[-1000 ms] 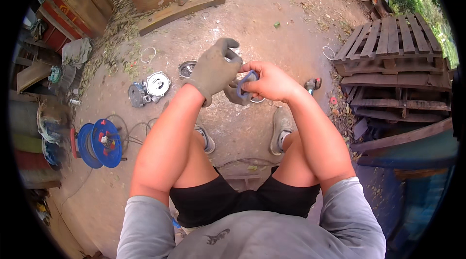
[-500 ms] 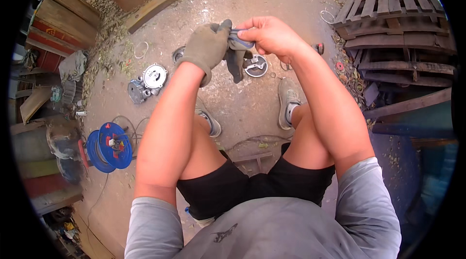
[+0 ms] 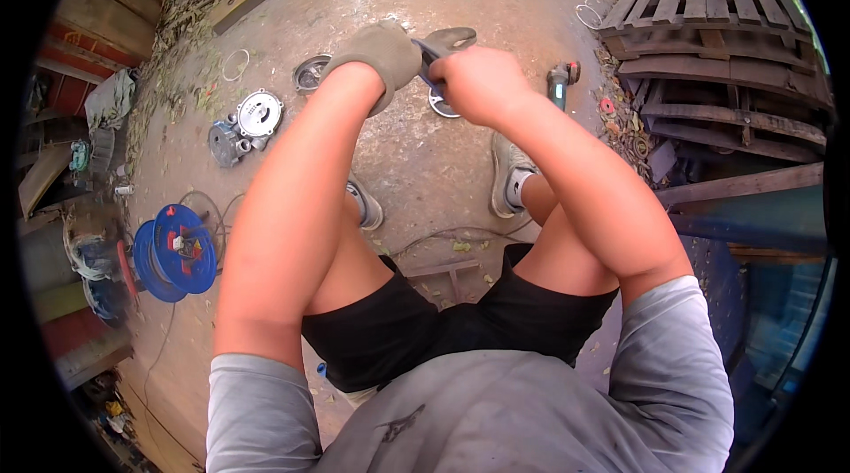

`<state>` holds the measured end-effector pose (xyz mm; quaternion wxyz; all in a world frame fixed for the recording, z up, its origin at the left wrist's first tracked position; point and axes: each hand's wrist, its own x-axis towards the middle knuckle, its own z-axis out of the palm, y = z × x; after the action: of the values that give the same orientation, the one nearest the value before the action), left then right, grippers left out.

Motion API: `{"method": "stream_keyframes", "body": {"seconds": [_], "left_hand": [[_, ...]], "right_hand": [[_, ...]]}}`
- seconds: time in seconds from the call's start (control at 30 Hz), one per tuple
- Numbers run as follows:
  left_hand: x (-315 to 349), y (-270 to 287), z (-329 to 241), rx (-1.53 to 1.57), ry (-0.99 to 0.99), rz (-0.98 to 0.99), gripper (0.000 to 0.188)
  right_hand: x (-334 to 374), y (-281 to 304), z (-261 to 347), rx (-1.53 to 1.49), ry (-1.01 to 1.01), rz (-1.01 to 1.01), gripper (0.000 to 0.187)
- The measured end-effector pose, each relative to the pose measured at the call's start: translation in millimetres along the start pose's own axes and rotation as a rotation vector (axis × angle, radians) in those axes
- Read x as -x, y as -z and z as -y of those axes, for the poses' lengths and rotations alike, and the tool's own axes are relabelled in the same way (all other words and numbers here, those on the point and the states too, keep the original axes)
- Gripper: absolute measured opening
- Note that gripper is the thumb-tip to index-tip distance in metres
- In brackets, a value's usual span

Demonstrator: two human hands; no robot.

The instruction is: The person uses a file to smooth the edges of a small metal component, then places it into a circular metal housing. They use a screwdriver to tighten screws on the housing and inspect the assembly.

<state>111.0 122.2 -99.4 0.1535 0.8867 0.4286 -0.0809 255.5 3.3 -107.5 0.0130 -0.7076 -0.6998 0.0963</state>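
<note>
My left hand wears a grey-green knitted work glove and is closed on a second, loose work glove in front of me. My bare right hand pinches the dark cuff of that loose glove close beside the left hand. The glove's fingers show beyond my right knuckles; the rest is partly hidden between the hands. Below the hands, a round metal part lies on the ground, mostly covered by my right hand. Another round metal part sits just left of my gloved hand.
A metal housing and round silver cover lie front left. A blue cable reel stands at left, its cord trailing on the ground. An angle grinder lies front right. Stacked wooden pallets line the right side.
The loose glove's fingers, which hung downward, now point to the right. My right hand has turned and come in lower and nearer the left. The angle grinder now shows more fully.
</note>
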Motion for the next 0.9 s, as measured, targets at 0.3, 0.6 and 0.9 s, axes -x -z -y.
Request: {"method": "stream_keyframes", "body": {"seconds": [0.3,0.6,0.9], "left_hand": [[37.7,14.9,-60.4,-0.029,-0.056,-0.144,0.033],[33.0,16.4,-67.7,0.03,0.011,-0.322,0.027],[5.5,4.3,-84.3,0.313,-0.228,-0.121,0.032]], "right_hand": [[-22.3,-12.4,-35.6,-1.003,-0.487,0.244,0.035],[-16.2,33.0,-39.7,-1.811,-0.519,0.185,0.025],[-52.3,49.6,-52.9,-1.82,-0.103,-0.513,0.028]]}}
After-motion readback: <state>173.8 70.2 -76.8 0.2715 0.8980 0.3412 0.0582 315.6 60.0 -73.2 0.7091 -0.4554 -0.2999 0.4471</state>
